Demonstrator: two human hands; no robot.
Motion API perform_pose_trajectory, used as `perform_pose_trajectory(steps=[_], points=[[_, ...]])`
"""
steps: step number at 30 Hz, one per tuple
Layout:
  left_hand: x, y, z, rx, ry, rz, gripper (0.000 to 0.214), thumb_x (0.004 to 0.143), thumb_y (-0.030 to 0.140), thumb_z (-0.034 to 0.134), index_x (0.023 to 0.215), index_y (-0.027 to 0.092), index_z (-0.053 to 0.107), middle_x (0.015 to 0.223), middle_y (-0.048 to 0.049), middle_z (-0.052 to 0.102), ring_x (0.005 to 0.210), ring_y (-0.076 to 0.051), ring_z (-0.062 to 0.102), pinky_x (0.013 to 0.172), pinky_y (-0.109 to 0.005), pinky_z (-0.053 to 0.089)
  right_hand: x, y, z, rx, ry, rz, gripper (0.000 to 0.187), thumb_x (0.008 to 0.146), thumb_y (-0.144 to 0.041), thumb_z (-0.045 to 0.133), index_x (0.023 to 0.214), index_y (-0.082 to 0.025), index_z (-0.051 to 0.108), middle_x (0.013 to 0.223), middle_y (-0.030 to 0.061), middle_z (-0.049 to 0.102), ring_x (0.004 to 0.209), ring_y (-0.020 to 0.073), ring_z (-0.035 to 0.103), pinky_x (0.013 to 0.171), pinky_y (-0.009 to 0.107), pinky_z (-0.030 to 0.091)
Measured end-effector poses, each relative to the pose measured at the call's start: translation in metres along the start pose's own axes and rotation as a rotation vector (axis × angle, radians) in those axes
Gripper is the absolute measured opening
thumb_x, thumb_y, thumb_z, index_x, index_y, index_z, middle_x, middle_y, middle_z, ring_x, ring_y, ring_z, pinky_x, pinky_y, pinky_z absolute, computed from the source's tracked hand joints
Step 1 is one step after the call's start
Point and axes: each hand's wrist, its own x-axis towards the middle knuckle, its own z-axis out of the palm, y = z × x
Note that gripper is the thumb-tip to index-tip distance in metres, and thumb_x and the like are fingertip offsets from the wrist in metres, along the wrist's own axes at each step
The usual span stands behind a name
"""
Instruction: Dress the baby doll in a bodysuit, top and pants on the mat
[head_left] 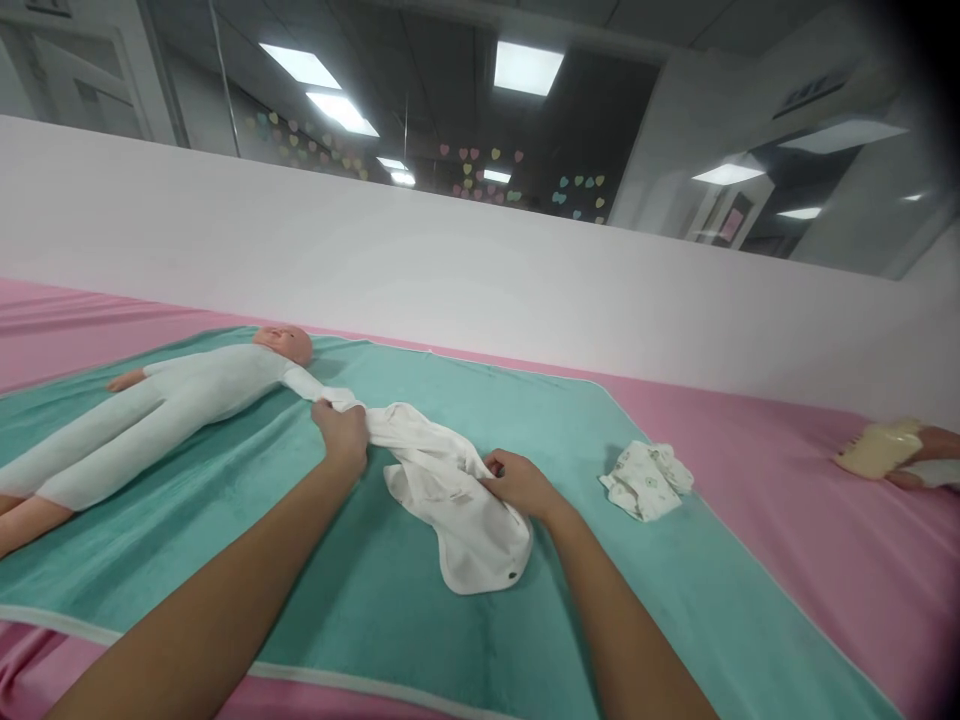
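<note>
A baby doll in a pale one-piece suit lies on its back on a teal blanket, head toward the far wall. A white baby garment lies crumpled beside the doll's near arm. My left hand is closed on the garment's upper end, right at the doll's sleeve. My right hand is closed in a pinch on the garment's middle part. The garment's rounded lower end with a snap lies flat on the blanket.
A small patterned folded cloth lies on the blanket to the right. The blanket covers a pink sheet. At the far right edge lies another doll's part. A white partition runs behind.
</note>
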Motion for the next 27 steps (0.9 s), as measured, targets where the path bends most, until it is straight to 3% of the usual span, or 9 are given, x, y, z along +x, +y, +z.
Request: perform_pose_trajectory(steps=[3,6,8,11,13,16,20,22,27], points=[[-0.003,0.003,0.001,0.297,0.060,0.344,0.061,0.066,0.006,0.052,0.123,0.014,0.036,0.138,-0.0136,0.027,0.131,-0.027,0.021,0.110,-0.044,0.013,-0.001,-0.009,0.000,0.017,0.052,-0.124,0.012,0.076,-0.031,0.054,0.083,-0.023,0.059,0.083,-0.0016,0.059,0.073,0.0141,0.052,0.065,0.026,0.039],[-0.026,0.009,0.014,0.658,-0.194,0.783,0.057,0.071,0.009,0.048,0.127,0.014,0.039,0.137,-0.0135,0.036,0.130,-0.027,0.027,0.108,-0.044,0.020,-0.003,-0.021,-0.006,0.020,0.364,-0.250,0.014,0.079,-0.021,0.047,0.083,-0.023,0.060,0.087,0.0000,0.057,0.081,0.0146,0.053,0.074,0.028,0.040],[-0.047,0.011,0.025,0.753,-0.442,0.966,0.061,0.071,0.007,0.045,0.131,0.016,0.037,0.137,-0.0116,0.038,0.129,-0.025,0.029,0.107,-0.043,0.022,-0.007,-0.031,-0.012,0.068,0.512,-0.348,0.021,0.081,-0.016,0.043,0.082,-0.023,0.062,0.088,0.0008,0.056,0.084,0.0140,0.054,0.077,0.028,0.041],[-0.070,0.007,0.037,0.827,-0.749,1.062,0.057,0.071,0.006,0.044,0.126,0.020,0.043,0.122,-0.0075,0.054,0.119,-0.022,0.043,0.107,-0.043,0.021,-0.014,-0.043,-0.019,0.132,0.647,-0.460,0.025,0.080,-0.012,0.042,0.081,-0.023,0.065,0.089,0.0011,0.056,0.084,0.0132,0.055,0.076,0.026,0.042],[-0.072,0.003,0.038,0.877,-0.836,1.014,0.041,0.075,0.012,0.045,0.114,0.021,0.053,0.102,-0.0046,0.063,0.101,-0.021,0.054,0.098,-0.041,0.031,-0.018,-0.047,-0.024,0.120,0.745,-0.473,0.024,0.079,-0.011,0.045,0.083,-0.023,0.065,0.089,0.0008,0.058,0.084,0.0135,0.055,0.076,0.027,0.042],[-0.057,0.004,0.031,0.960,-0.719,0.916,0.021,0.077,0.018,0.047,0.095,0.021,0.058,0.087,-0.0035,0.064,0.083,-0.021,0.057,0.077,-0.035,0.039,-0.021,-0.044,-0.036,0.032,0.946,-0.389,0.017,0.076,-0.013,0.050,0.083,-0.022,0.064,0.084,0.0000,0.059,0.080,0.0142,0.055,0.071,0.027,0.041],[-0.030,0.019,0.016,1.049,-0.254,0.869,0.013,0.076,0.021,0.049,0.085,0.018,0.057,0.080,-0.0064,0.060,0.080,-0.024,0.055,0.075,-0.037,0.035,-0.023,-0.027,-0.058,-0.090,1.255,-0.211,0.012,0.072,-0.016,0.051,0.079,-0.020,0.061,0.082,0.0007,0.055,0.077,0.0151,0.051,0.070,0.028,0.039],[-0.024,0.026,0.012,1.052,-0.124,0.861,0.011,0.075,0.025,0.053,0.083,0.018,0.056,0.076,-0.0060,0.057,0.078,-0.025,0.053,0.076,-0.038,0.033,-0.024,-0.017,-0.068,-0.074,1.375,-0.129,0.017,0.072,-0.015,0.048,0.082,-0.020,0.060,0.086,0.0020,0.052,0.076,0.0150,0.049,0.069,0.029,0.039],[-0.031,0.027,0.016,1.039,-0.294,0.963,0.026,0.075,0.044,0.060,0.082,0.019,0.056,0.074,-0.0056,0.056,0.074,-0.024,0.051,0.073,-0.036,0.031,-0.023,0.004,-0.075,0.160,1.433,0.045,0.028,0.073,-0.022,0.045,0.100,-0.023,0.053,0.095,0.0036,0.048,0.072,0.0149,0.047,0.066,0.030,0.040]])
